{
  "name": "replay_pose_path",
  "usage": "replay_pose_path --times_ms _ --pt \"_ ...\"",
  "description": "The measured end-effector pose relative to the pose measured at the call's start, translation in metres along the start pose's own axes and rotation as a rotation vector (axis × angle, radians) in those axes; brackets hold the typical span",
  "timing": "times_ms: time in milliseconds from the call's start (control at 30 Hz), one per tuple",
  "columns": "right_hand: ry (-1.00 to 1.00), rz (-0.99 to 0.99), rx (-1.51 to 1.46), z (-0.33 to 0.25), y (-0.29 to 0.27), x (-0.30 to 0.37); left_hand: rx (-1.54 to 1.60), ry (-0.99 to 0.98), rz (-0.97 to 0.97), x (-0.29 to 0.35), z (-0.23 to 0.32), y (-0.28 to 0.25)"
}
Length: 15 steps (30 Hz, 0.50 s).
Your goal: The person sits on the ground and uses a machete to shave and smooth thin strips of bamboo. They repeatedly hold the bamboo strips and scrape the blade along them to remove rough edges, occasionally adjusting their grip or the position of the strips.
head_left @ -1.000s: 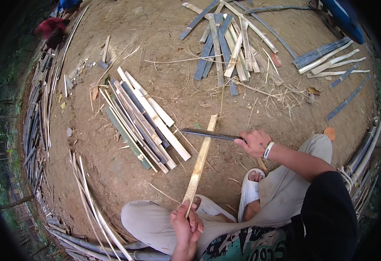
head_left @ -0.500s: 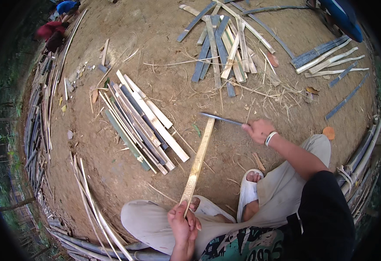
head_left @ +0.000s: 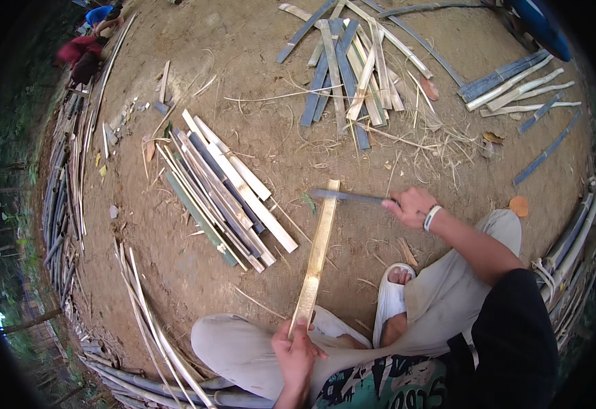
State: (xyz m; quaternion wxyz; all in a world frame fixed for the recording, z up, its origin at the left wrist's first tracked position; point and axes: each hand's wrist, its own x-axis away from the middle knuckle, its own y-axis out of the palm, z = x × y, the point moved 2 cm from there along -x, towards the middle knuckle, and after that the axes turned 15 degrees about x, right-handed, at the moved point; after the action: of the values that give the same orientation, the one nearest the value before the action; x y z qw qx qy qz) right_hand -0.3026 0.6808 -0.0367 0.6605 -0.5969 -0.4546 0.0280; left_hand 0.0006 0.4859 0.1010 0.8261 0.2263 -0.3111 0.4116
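My left hand (head_left: 298,350) is closed round the near end of a flat bamboo strip (head_left: 317,262), thumb on top. The strip slants up and away from me, its pale inner face showing. In my right hand (head_left: 410,206) is the handle of a long, narrow knife (head_left: 352,196). Its dark blade lies across the strip just short of the far end, pointing left. My fingers cover most of the handle.
Left of the strip lies a bundle of split bamboo pieces (head_left: 223,187). A looser pile (head_left: 342,68) with thin shavings (head_left: 441,150) lies farther off. Bamboo poles (head_left: 56,198) line the left edge. Other people (head_left: 83,54) crouch at far left; my sandalled foot (head_left: 392,300) is near.
The knife blade has moved nearer along the strip, from its far tip to slightly below it. The strip has turned, showing more of its flat face.
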Motion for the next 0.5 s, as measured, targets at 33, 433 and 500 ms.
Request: replay_pose_path --times_ms 33,433,500 --pt "0.051 0.011 -0.019 0.008 -0.003 -0.008 -0.019 0.012 -0.011 0.000 0.001 0.002" --pt "0.019 0.052 -0.001 0.004 -0.018 -0.001 -0.146 0.096 -0.043 0.004 0.002 0.007" --pt "0.001 0.048 -0.014 0.004 -0.014 -0.004 -0.167 0.071 -0.027 0.003 0.000 0.004"
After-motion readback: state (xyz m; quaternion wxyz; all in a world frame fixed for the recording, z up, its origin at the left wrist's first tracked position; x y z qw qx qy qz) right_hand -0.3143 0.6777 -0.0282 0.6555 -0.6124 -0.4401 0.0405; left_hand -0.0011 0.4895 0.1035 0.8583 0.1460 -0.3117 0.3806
